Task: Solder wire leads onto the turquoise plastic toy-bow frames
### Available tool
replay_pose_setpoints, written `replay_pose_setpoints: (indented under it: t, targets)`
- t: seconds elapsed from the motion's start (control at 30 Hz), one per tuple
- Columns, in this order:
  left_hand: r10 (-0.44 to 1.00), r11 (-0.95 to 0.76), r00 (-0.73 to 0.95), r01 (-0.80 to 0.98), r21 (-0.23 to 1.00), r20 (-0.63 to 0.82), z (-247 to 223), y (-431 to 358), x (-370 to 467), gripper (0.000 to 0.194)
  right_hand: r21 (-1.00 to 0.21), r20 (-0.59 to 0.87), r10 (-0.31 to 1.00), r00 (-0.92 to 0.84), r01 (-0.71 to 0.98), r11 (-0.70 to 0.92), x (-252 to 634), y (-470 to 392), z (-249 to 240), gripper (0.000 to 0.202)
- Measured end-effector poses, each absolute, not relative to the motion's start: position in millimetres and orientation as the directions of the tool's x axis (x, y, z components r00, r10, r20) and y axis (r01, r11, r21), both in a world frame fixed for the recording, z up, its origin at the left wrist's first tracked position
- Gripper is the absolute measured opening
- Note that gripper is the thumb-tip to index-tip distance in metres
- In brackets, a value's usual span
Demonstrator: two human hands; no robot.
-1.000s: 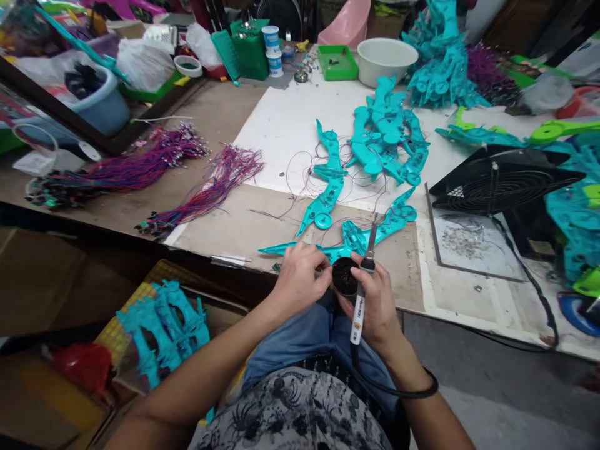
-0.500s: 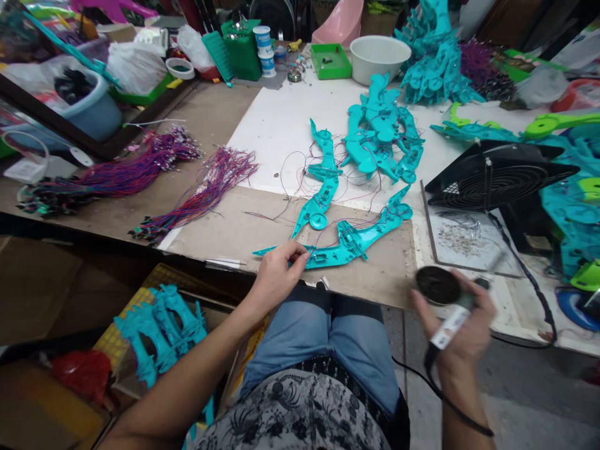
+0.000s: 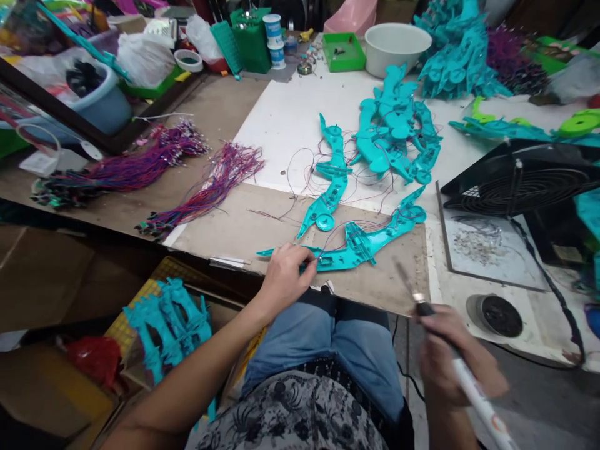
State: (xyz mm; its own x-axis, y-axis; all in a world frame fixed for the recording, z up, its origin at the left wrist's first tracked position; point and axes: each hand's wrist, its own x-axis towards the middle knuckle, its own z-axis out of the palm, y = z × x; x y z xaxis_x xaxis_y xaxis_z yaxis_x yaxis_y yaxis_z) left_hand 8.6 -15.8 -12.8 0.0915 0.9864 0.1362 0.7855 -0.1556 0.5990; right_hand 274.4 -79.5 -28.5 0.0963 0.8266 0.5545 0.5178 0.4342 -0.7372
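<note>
One curved turquoise part (image 3: 344, 257), smooth, glossy plastic with a pointed end and raised ribs, lies on the counter (image 3: 379, 284) at its front edge. The left hand (image 3: 287, 274) rests over its narrow end, fingers bent and thumb close to the fingertips; whether they grip it cannot be told. One pen-shaped soldering iron (image 3: 478, 390), with a white handle and a metal tip blurred by motion, is gripped in the closed fingers of the right hand (image 3: 452, 350), to the right of the part. One second turquoise piece (image 3: 332, 187), similarly curved and with a round disc, lies just beyond; thin red and dark wires loop around both. Behind it is one heap of overlapping turquoise pieces (image 3: 387, 134), too tangled to count. Two bundles of fine red and purple wires (image 3: 210, 187) lie to the left. To the right are one round container (image 3: 499, 314) with dark, rough contents, one flat board (image 3: 487, 250) strewn with small scraps, and one black fan (image 3: 510, 184) with a ringed grille. Farther back stand one rectangular green tray (image 3: 344, 56), one round white basin (image 3: 396, 50) and two stacked blue-and-white tubs (image 3: 276, 47).
</note>
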Motion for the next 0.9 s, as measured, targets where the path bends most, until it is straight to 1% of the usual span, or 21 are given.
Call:
replay_pose_setpoints:
  t: [0.03, 0.13, 0.3, 0.5, 0.67, 0.8, 0.9]
  targets:
    - [0.988, -0.147, 0.09, 0.794, 0.589, 0.125, -13.8, -15.1, 9.3, 0.013, -0.73, 0.576, 0.816, 0.055, 0.483, 0.483, 257.7, -76.9, -25.7, 0.013]
    - [0.991, -0.13, 0.086, 0.808, 0.574, 0.104, -16.3, -14.0, 10.7, 0.013, -0.708, 0.562, 0.826, -0.043, 0.492, 0.507, 221.5, -67.2, -23.5, 0.029]
    - [0.992, -0.12, 0.075, 0.813, 0.569, 0.103, -17.4, -14.4, 12.2, 0.014, -0.708, 0.567, 0.812, -0.14, 0.421, 0.567, 203.0, -55.3, -28.8, 0.029]
    - [0.992, -0.118, 0.069, 0.816, 0.566, 0.108, -18.7, -14.2, 12.8, 0.014, -0.738, 0.541, 0.826, -0.161, 0.38, 0.558, 198.5, -53.7, -29.9, 0.032]
    - [0.991, -0.126, 0.076, 0.816, 0.565, 0.11, -19.0, -14.3, 12.7, 0.015, -0.735, 0.537, 0.818, -0.205, 0.362, 0.573, 196.5, -51.9, -31.3, 0.033]
    - [0.992, -0.116, 0.069, 0.819, 0.563, 0.104, -18.4, -14.4, 12.9, 0.015, -0.729, 0.543, 0.818, -0.192, 0.376, 0.572, 196.1, -51.4, -32.1, 0.034]
    - [0.992, -0.116, 0.07, 0.818, 0.563, 0.102, -18.0, -14.4, 13.2, 0.015, -0.718, 0.549, 0.808, -0.216, 0.373, 0.588, 195.8, -50.9, -32.3, 0.035]
